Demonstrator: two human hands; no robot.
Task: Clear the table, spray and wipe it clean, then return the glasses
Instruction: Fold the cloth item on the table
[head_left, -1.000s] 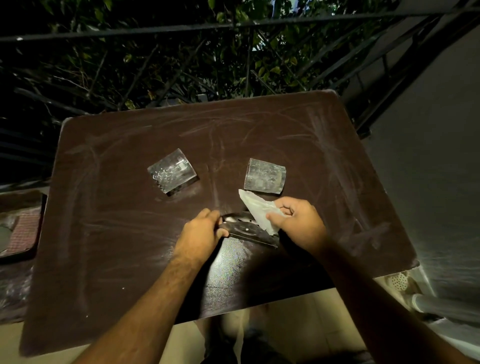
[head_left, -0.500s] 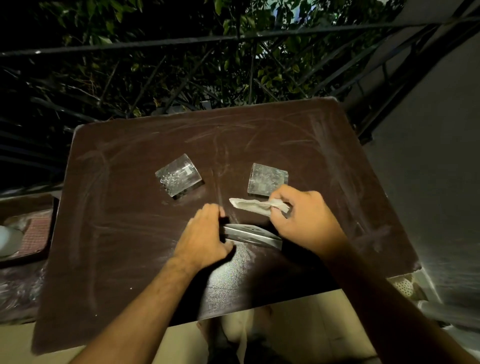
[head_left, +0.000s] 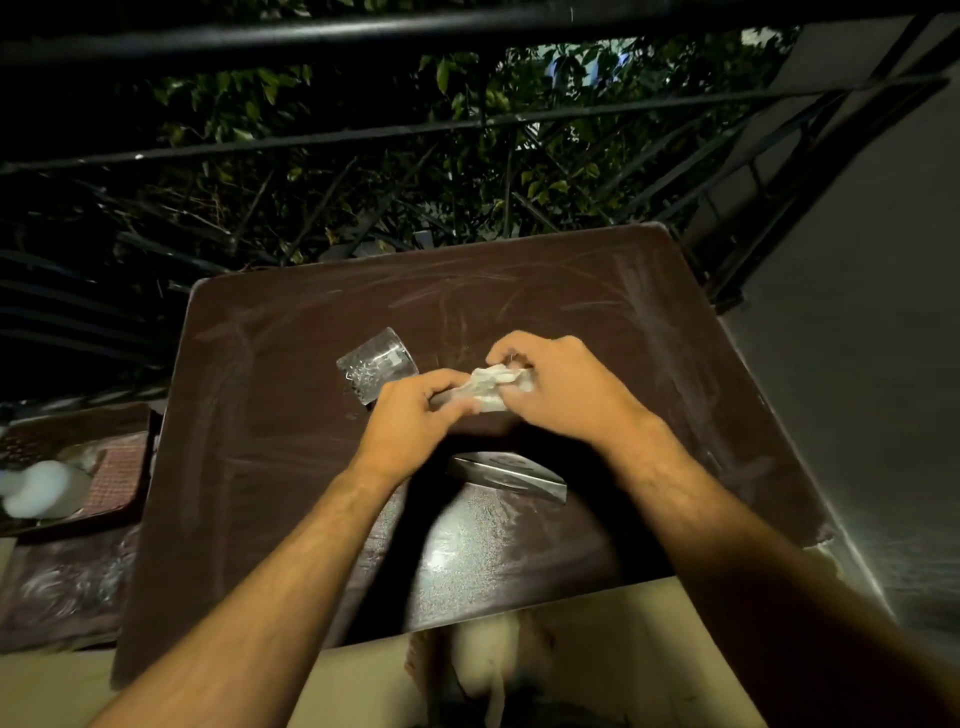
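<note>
A dark brown table (head_left: 291, 467) carries pale wipe streaks. Above its middle, my left hand (head_left: 410, 421) and my right hand (head_left: 561, 389) both grip a crumpled white tissue (head_left: 488, 389) stretched between them. A patterned clear glass (head_left: 376, 371) stands on the table just left of my left hand. The second glass is hidden behind my right hand. A shiny metal tissue holder (head_left: 506, 475) lies on the table below my hands, touched by neither.
A dark tray (head_left: 78, 467) with a checked cloth and a white bottle (head_left: 39, 491) sits on a low surface to the left. A black railing (head_left: 467, 124) with foliage runs behind the table. A grey wall (head_left: 857, 364) rises on the right.
My left hand left the metal holder and rose to grip the tissue together with my right hand. My right hand now covers the right glass. The camera tilted upward.
</note>
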